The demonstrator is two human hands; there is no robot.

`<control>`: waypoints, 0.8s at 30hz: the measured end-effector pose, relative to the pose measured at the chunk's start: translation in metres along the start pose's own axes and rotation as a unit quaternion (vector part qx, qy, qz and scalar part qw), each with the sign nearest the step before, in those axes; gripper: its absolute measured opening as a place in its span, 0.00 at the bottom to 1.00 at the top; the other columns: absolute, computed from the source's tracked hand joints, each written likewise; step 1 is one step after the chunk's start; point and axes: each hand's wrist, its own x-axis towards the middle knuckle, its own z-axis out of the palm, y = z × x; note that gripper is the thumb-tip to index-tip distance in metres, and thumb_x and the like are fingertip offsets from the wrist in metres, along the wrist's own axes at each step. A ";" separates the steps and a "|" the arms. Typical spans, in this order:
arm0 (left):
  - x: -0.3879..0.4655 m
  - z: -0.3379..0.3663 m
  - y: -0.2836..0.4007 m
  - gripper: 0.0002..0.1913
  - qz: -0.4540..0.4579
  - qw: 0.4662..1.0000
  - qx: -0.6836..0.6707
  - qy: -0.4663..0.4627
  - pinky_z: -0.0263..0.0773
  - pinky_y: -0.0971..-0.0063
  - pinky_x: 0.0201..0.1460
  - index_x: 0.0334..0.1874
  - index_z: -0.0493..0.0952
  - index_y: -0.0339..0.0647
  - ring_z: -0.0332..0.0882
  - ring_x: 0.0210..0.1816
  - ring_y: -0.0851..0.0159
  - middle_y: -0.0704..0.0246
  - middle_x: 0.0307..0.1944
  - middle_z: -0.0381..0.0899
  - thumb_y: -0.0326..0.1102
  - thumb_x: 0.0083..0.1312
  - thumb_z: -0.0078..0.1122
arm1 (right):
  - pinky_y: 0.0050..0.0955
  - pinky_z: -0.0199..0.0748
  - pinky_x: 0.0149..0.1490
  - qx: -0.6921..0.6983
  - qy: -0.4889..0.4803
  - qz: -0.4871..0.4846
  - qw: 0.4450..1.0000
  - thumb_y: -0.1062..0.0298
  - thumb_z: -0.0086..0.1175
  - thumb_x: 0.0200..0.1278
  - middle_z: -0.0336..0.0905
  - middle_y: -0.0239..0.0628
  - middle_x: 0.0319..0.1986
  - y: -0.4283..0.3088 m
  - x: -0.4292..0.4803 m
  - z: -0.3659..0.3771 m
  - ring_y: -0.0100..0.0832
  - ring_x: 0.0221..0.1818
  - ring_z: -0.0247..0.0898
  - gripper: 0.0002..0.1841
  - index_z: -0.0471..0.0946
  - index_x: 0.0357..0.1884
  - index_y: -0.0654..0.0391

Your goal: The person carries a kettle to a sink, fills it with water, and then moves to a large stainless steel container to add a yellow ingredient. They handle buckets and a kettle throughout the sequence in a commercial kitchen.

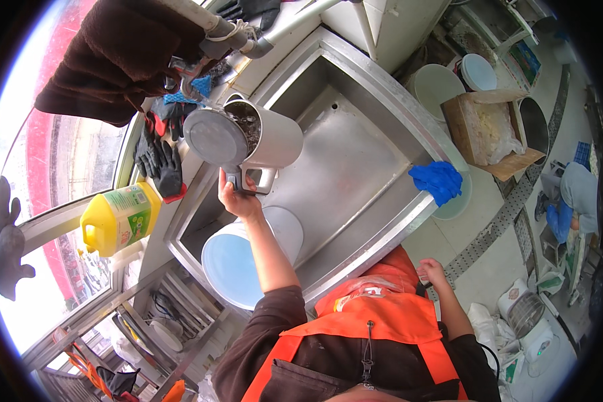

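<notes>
My left hand [238, 197] is closed around the handle of a white electric kettle [279, 138], whose grey lid [216, 136] stands open. The kettle is tilted beneath a metal faucet [188, 83], over the near-window side of a stainless steel sink [352, 145]. Water shows inside its mouth. Under my left forearm, a white bucket [231, 266] stands in the sink's corner. My right hand [432, 271] hangs beside the orange apron [377, 306], away from the sink, with its fingers loosely curled and nothing seen in it.
Blue gloves [436, 182] drape over the sink's rim. A yellow jug [121, 219] and black gloves [167, 166] lie by the window. A brown towel [125, 55] hangs near the faucet. Buckets and an open cardboard box [465, 130] stand beyond the sink; another person [578, 196] is at far right.
</notes>
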 end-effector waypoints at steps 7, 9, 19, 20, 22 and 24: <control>0.000 0.001 -0.002 0.32 0.004 1.000 0.002 -0.004 0.64 0.81 0.16 0.56 0.63 0.24 0.69 0.17 0.67 0.59 0.20 0.72 0.44 0.54 0.47 | 0.25 0.73 0.31 -0.004 -0.002 -0.006 1.000 0.69 0.44 0.63 0.78 0.37 0.32 0.000 0.002 -0.001 0.28 0.30 0.76 0.10 0.71 0.45 0.57; 0.001 0.000 -0.002 0.32 0.002 1.000 -0.001 -0.010 0.64 0.81 0.16 0.57 0.63 0.24 0.69 0.17 0.67 0.59 0.20 0.72 0.44 0.54 0.47 | 0.25 0.73 0.31 0.001 -0.004 0.006 1.000 0.69 0.44 0.63 0.78 0.37 0.32 0.000 0.002 -0.001 0.28 0.30 0.76 0.10 0.71 0.45 0.57; 0.000 -0.008 -0.003 0.32 -0.017 1.000 0.002 -0.025 0.65 0.79 0.20 0.60 0.62 0.32 0.71 0.23 0.67 0.62 0.30 0.75 0.44 0.54 0.48 | 0.25 0.73 0.32 -0.018 -0.001 -0.004 1.000 0.68 0.45 0.64 0.79 0.38 0.33 -0.005 0.000 -0.001 0.28 0.31 0.76 0.10 0.71 0.46 0.57; 0.000 -0.007 -0.004 0.32 -0.015 1.000 0.002 -0.012 0.65 0.79 0.19 0.60 0.62 0.30 0.71 0.21 0.66 0.61 0.28 0.74 0.44 0.54 0.48 | 0.25 0.73 0.32 -0.019 0.000 -0.005 1.000 0.68 0.45 0.64 0.79 0.38 0.33 -0.006 0.000 -0.001 0.28 0.31 0.76 0.10 0.71 0.46 0.57; 0.000 -0.006 -0.004 0.34 -0.006 1.000 -0.003 0.003 0.65 0.79 0.16 0.59 0.61 0.25 0.70 0.17 0.66 0.59 0.22 0.73 0.43 0.54 0.47 | 0.25 0.73 0.32 -0.021 0.000 -0.006 1.000 0.68 0.45 0.64 0.78 0.38 0.33 -0.007 0.000 -0.002 0.28 0.31 0.76 0.10 0.72 0.45 0.57; 0.000 -0.004 -0.003 0.34 -0.008 1.000 -0.004 0.016 0.65 0.79 0.16 0.59 0.61 0.25 0.70 0.17 0.66 0.59 0.22 0.73 0.44 0.54 0.47 | 0.25 0.73 0.32 -0.009 -0.003 0.001 1.000 0.68 0.45 0.64 0.78 0.38 0.33 -0.008 0.000 -0.002 0.28 0.31 0.76 0.10 0.71 0.45 0.57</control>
